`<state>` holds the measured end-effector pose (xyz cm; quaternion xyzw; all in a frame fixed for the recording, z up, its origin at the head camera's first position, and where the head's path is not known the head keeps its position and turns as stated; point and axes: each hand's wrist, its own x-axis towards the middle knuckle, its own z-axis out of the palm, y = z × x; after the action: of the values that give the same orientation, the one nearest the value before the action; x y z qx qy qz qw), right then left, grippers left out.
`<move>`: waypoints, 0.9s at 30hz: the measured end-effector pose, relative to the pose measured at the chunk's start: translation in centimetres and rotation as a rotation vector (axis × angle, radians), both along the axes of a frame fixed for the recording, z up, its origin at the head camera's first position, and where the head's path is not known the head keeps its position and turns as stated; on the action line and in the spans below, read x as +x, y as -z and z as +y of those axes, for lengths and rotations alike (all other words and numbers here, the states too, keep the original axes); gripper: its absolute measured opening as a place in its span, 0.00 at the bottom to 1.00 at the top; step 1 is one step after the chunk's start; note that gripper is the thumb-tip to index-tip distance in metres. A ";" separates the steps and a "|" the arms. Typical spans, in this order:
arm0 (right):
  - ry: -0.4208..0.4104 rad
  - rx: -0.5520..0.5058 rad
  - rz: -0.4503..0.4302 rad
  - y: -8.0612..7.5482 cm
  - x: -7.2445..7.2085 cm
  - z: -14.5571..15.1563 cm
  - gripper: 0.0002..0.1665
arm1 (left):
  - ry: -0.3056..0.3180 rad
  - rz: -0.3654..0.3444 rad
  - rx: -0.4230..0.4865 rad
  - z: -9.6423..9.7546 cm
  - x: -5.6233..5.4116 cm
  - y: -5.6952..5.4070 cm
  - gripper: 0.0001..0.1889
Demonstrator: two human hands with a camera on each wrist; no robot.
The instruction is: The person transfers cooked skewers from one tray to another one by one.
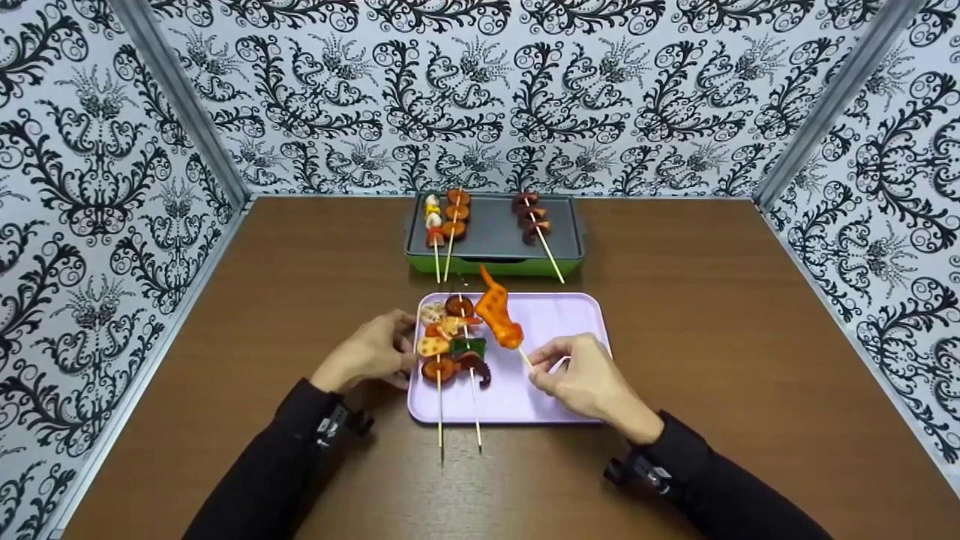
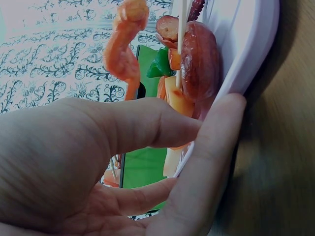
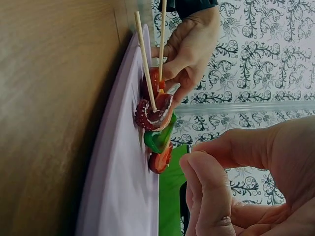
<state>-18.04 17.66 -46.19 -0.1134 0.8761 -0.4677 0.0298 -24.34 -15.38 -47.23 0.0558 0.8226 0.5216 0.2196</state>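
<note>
My right hand (image 1: pixel 581 377) pinches the bare stick of a chicken-wing skewer (image 1: pixel 496 309) between thumb and fingertips. The orange wing is held over the lilac tray (image 1: pixel 559 315), its tip pointing away from me. On the tray's left half lie two mixed skewers: one with a sausage slice (image 1: pixel 439 369) nearest me, the other with green pepper (image 1: pixel 468 346) and a dark red tentacle piece. At the left rim, my left hand (image 1: pixel 369 351) grips the tray edge, thumb on the inner side and index finger outside, as the left wrist view shows.
Behind the tray stands a green grill (image 1: pixel 491 225) with a dark grey plate. A vegetable skewer (image 1: pixel 433 221) and an orange-slice skewer (image 1: pixel 456 214) lie at its left, a tentacle skewer (image 1: pixel 532 217) at its right. Patterned panels (image 1: pixel 480 97) enclose the brown table (image 1: pixel 697 300).
</note>
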 end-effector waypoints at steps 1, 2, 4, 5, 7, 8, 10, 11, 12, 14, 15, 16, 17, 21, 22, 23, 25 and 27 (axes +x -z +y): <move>-0.002 0.004 -0.001 0.1 0.0 0.0 0.06 | -0.001 0.003 0.002 0.0 0.0 0.0 0.37; -0.005 0.007 -0.004 0.2 0.1 0.0 0.06 | -0.001 0.007 0.005 0.0 0.0 0.1 0.37; -0.007 0.018 -0.007 0.4 0.1 0.0 0.06 | 0.000 0.012 0.011 -0.1 0.0 0.1 0.37; -0.010 0.021 -0.009 0.5 0.1 -0.1 0.06 | -0.001 0.014 0.012 -0.1 0.0 0.1 0.37; -0.016 0.031 -0.010 0.8 0.2 -0.1 0.06 | -0.002 0.014 0.014 -0.1 0.0 0.1 0.37; -0.019 0.036 -0.010 0.9 0.2 -0.1 0.07 | -0.001 0.013 0.013 -0.1 0.1 0.1 0.37; -0.026 0.052 -0.007 1.0 0.3 -0.2 0.06 | 0.000 0.010 0.011 -0.1 0.1 0.0 0.37; -0.030 0.059 -0.005 1.1 0.4 -0.2 0.06 | 0.000 0.009 0.009 -0.1 0.1 0.0 0.37; -0.033 0.066 -0.001 1.1 0.5 -0.3 0.06 | 0.001 0.008 0.008 -0.1 0.1 0.0 0.37; -0.036 0.071 0.000 1.2 0.6 -0.4 0.06 | 0.001 0.008 0.007 0.0 0.0 -0.1 0.37; -0.036 0.071 -0.001 1.2 0.7 -0.5 0.06 | 0.001 0.008 0.006 0.0 0.0 -0.2 0.37; -0.036 0.069 -0.003 1.2 0.8 -0.5 0.05 | 0.001 0.008 0.006 0.0 0.0 -0.2 0.37; -0.036 0.065 -0.006 1.2 0.8 -0.6 0.05 | 0.001 0.010 0.006 0.0 0.0 -0.2 0.37; -0.045 0.051 -0.029 1.3 1.1 -1.0 0.05 | 0.000 0.008 0.003 0.0 0.0 -0.2 0.38; -0.051 0.048 -0.038 1.4 1.2 -1.1 0.05 | -0.001 0.007 0.004 0.0 0.0 -0.2 0.38; -0.057 0.045 -0.046 1.4 1.3 -1.2 0.05 | -0.001 0.006 0.003 0.0 0.0 -0.1 0.38; -0.070 0.040 -0.059 1.5 1.4 -1.5 0.05 | -0.003 0.001 0.002 0.0 0.0 -0.1 0.38; -0.085 0.023 -0.080 1.6 1.4 -1.6 0.06 | -0.004 -0.001 0.001 0.0 0.0 -0.1 0.38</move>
<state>-16.60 16.02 -47.77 -0.1314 0.8740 -0.4599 0.0857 -24.36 -15.42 -47.15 0.0543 0.8222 0.5225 0.2189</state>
